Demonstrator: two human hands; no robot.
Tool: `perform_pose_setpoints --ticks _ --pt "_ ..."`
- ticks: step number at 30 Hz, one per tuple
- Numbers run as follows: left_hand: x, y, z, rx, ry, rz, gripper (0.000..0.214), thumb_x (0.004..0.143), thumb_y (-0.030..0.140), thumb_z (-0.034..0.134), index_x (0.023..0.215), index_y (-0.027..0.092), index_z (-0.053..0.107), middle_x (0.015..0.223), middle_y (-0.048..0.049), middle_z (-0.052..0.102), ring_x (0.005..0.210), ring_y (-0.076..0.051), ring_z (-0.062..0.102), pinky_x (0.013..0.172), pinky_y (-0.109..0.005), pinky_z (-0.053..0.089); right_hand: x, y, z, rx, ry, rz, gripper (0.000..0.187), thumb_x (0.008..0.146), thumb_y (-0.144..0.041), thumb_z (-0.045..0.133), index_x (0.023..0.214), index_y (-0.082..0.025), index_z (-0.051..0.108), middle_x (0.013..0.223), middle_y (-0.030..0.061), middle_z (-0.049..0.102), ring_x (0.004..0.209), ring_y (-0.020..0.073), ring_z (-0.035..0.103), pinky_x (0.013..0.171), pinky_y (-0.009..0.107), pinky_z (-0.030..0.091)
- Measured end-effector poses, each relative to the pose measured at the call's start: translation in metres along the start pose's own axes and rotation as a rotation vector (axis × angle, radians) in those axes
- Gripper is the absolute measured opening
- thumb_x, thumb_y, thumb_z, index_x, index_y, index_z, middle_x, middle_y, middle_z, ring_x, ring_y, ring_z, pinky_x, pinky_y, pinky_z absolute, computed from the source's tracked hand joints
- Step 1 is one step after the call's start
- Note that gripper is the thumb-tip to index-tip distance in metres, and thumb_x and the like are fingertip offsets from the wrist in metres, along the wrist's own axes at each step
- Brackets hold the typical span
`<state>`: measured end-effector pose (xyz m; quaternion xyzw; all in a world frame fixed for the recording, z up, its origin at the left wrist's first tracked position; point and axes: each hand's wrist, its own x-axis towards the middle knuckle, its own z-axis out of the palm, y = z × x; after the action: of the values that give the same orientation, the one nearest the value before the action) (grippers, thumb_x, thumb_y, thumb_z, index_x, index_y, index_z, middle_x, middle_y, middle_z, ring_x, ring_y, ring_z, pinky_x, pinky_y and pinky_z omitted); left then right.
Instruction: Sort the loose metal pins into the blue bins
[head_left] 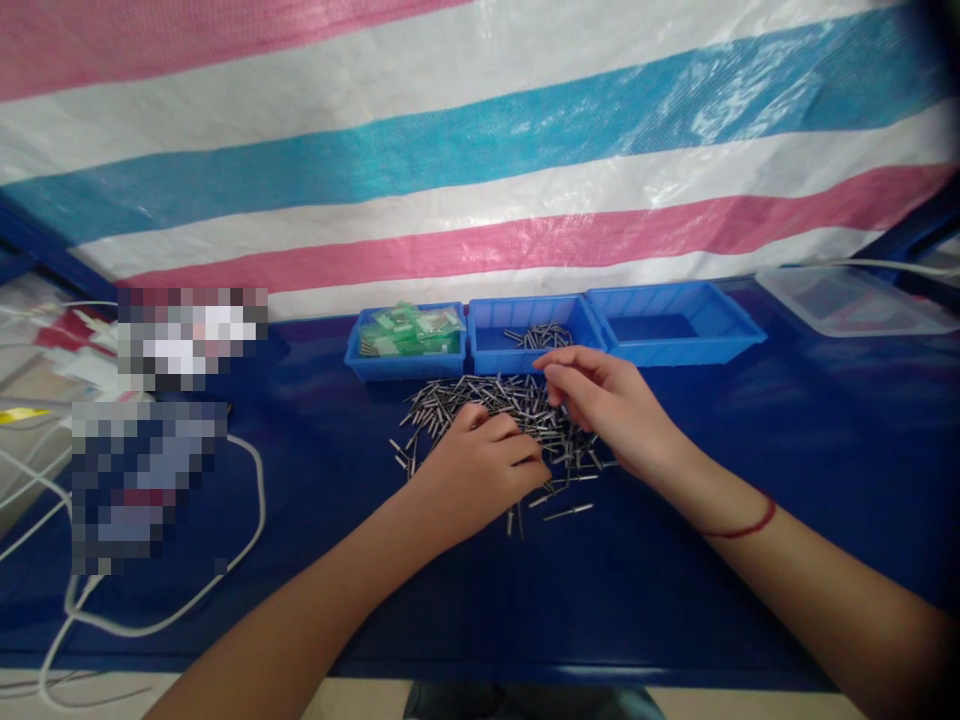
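Observation:
A heap of small metal pins (457, 400) lies spread on the dark blue table (675, 560) in front of three blue bins. My left hand (472, 470) rests on the near side of the heap, fingers curled and pressed down on the pins. My right hand (607, 400) hovers over the heap's right side with fingertips pinched together near the middle bin; whether a pin is between them is too small to tell. The middle blue bin (487, 340) holds several pins.
The left blue bin (360, 365) holds green-tinted plastic bags. The right blue bin (720, 335) looks bare inside. A clear plastic tray (855, 300) sits at the far right. White cables (247, 520) loop at the left. A striped tarp (480, 150) hangs behind.

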<state>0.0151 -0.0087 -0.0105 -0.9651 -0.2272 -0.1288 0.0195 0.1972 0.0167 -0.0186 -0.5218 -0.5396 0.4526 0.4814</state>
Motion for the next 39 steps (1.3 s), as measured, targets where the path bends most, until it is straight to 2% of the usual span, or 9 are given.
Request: perform_pose_setpoints --ticks 3,7,11,16,22,27,32,36,39 --pt "0.000 0.001 0.003 0.005 0.010 0.009 0.013 0.092 0.019 0.054 0.095 0.024 0.065 0.095 0.0026 0.069 0.090 -0.016 0.054 0.082 -0.035 0.028 0.000 0.000 0.000 -0.026 -0.006 -0.006 0.022 0.080 -0.033 0.056 0.088 -0.015 0.065 0.061 -0.0023 0.054 0.042 0.0062 0.037 0.040 0.022 0.027" --pt "0.000 0.001 0.004 0.026 0.001 -0.002 0.014 0.093 0.019 0.052 0.088 0.022 0.064 0.087 0.0017 0.068 0.087 -0.015 0.054 0.083 -0.036 0.028 -0.001 -0.002 -0.001 -0.034 -0.010 -0.005 0.021 0.080 -0.034 0.056 0.085 -0.016 0.065 0.061 -0.0024 0.054 0.043 0.0068 0.038 0.043 0.023 0.030" --pt "0.001 0.002 0.002 0.053 -0.010 -0.019 0.016 0.094 0.020 0.050 0.084 0.021 0.062 0.082 0.0010 0.066 0.084 -0.015 0.053 0.082 -0.035 0.028 -0.001 -0.003 -0.001 -0.038 -0.015 -0.004 0.021 0.080 -0.034 0.056 0.084 -0.015 0.065 0.060 -0.0021 0.053 0.043 0.0069 0.039 0.041 0.023 0.027" --pt "-0.001 0.003 0.001 0.074 -0.026 -0.012 0.015 0.094 0.020 0.048 0.090 0.021 0.063 0.086 0.0001 0.065 0.084 -0.015 0.052 0.082 -0.036 0.029 -0.002 -0.003 0.000 -0.052 -0.031 -0.005 0.020 0.080 -0.033 0.055 0.081 -0.015 0.064 0.060 -0.0024 0.052 0.043 0.0065 0.038 0.040 0.022 0.025" --pt "-0.002 0.004 0.003 0.096 -0.023 -0.070 0.018 0.094 0.020 0.047 0.096 0.021 0.064 0.091 -0.0025 0.064 0.086 -0.017 0.054 0.084 -0.036 0.033 -0.002 -0.005 0.001 -0.054 -0.043 0.013 0.019 0.080 -0.032 0.054 0.081 -0.015 0.064 0.059 -0.0023 0.052 0.044 0.0072 0.039 0.041 0.022 0.026" --pt "-0.002 0.000 -0.001 -0.021 0.104 -0.207 0.022 0.094 0.018 0.045 0.107 0.022 0.062 0.097 -0.0035 0.065 0.089 -0.018 0.057 0.083 -0.034 0.038 -0.003 -0.002 0.001 -0.109 -0.057 -0.016 0.019 0.081 -0.030 0.053 0.084 -0.016 0.065 0.063 -0.0013 0.055 0.048 0.0092 0.043 0.045 0.024 0.032" --pt "-0.004 -0.009 -0.002 -0.277 0.287 -0.387 0.024 0.095 0.021 0.042 0.114 0.019 0.057 0.103 -0.0066 0.063 0.095 -0.018 0.058 0.084 -0.031 0.044 -0.010 0.001 0.006 -0.247 -0.173 -0.181 0.018 0.082 -0.022 0.052 0.091 -0.017 0.067 0.079 0.0022 0.065 0.062 0.0135 0.054 0.059 0.027 0.041" --pt "-0.004 -0.010 0.002 -0.471 0.436 -0.540 0.026 0.093 0.021 0.046 0.118 0.020 0.053 0.096 -0.0040 0.063 0.088 -0.015 0.059 0.082 -0.027 0.046 -0.018 -0.003 0.011 -0.224 -0.276 -0.254 0.015 0.082 -0.022 0.055 0.092 -0.018 0.067 0.077 0.0016 0.064 0.059 0.0119 0.052 0.055 0.026 0.040" --pt "-0.003 -0.008 0.005 -0.612 0.478 -0.620 0.025 0.093 0.020 0.047 0.118 0.021 0.052 0.093 -0.0020 0.061 0.082 -0.013 0.059 0.076 -0.025 0.047 -0.023 -0.006 0.014 -0.244 -0.290 -0.319 0.012 0.083 -0.025 0.058 0.088 -0.019 0.067 0.079 0.0024 0.064 0.058 0.0112 0.050 0.053 0.025 0.039"
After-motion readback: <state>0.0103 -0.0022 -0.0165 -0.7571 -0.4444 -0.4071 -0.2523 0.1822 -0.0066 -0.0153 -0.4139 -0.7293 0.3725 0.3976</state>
